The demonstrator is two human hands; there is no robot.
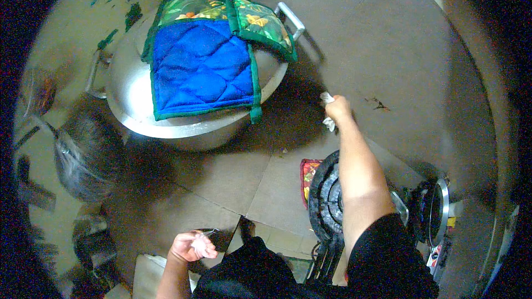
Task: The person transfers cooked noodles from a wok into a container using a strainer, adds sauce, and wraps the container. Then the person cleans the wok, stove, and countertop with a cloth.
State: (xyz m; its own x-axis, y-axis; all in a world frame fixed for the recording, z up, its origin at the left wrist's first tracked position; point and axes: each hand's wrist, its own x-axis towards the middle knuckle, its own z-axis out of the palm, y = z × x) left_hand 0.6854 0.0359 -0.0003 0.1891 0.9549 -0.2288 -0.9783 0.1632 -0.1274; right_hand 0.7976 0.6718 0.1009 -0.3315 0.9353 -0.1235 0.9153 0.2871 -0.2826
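Note:
My left hand (191, 248) is low in front of my body, fingers curled around a small pale bundle (201, 246) that looks like clear plastic; its contents cannot be made out. Stretched forward, my right hand (339, 109) grips a crumpled white cloth or tissue (328, 122) over the grey surface. To its left stands a large metal pan (135, 112) with a loop handle on each side. Draped over the pan is a quilted blue mat (203, 70) with green edging and floral flaps (259, 20). My right forearm partly covers a black ring burner (323, 193).
A red floral pad (308, 178) lies beside the burner. At the right is a round metal-rimmed item (442, 211), perhaps a lid. A dark, rounded vessel (87, 162) stands at the left. Dark scraps (378, 104) lie on the grey tiled surface (232, 178).

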